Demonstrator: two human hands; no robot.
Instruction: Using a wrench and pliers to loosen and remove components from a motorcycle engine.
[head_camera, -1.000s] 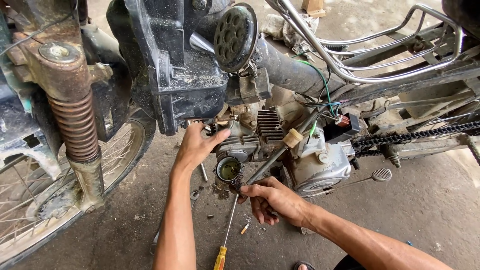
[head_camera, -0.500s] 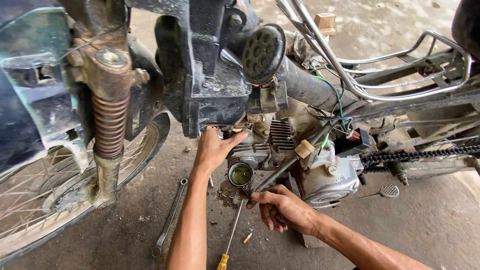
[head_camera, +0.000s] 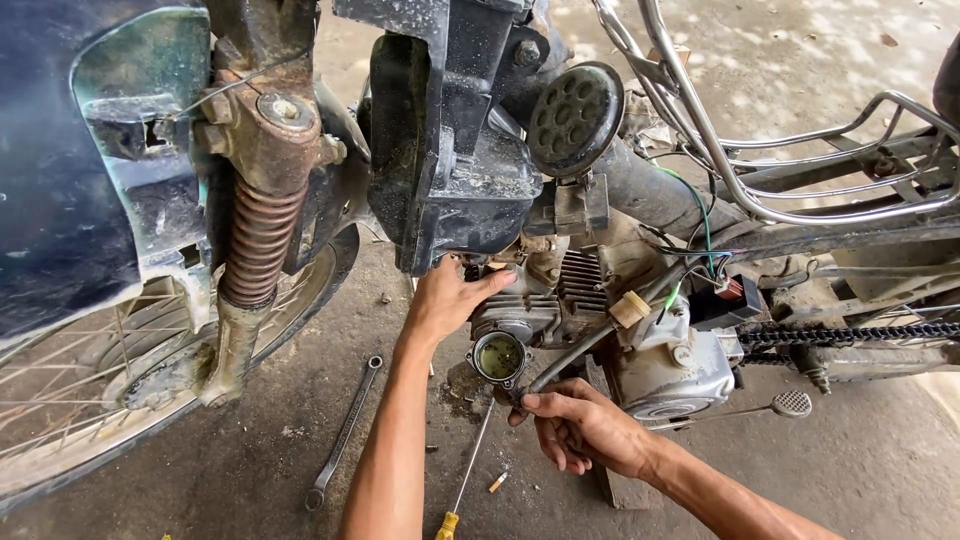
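Under the motorbike frame, the left hand (head_camera: 447, 298) lay flat against the engine (head_camera: 545, 300), its fingers spread and pressed on the finned cylinder head, holding nothing. Just below it sat a round cap (head_camera: 499, 356) with a greenish glass face, at the front of the engine. The right hand (head_camera: 580, 428) was lower and to the right, near the floor; its fingers were curled closed around the lower end of a dark pipe (head_camera: 585, 350) that ran up at a slant toward a beige plug (head_camera: 629, 309). How tight this grip was I cannot tell.

No packages or signs were in view. The only label-like thing was a small red and black box (head_camera: 728, 297) on the right of the engine, with green wires going up from it.

On the floor, a spanner (head_camera: 344, 432) lay to the left of the left forearm. A screwdriver (head_camera: 463, 480) with a yellow handle lay between the two arms, its tip pointing toward the cap. A cigarette butt (head_camera: 497, 483) lay just beside it. A rusty spring (head_camera: 258, 240) stood over the front wheel (head_camera: 120, 380) on the left, and a chain (head_camera: 850, 333) ran off to the right.
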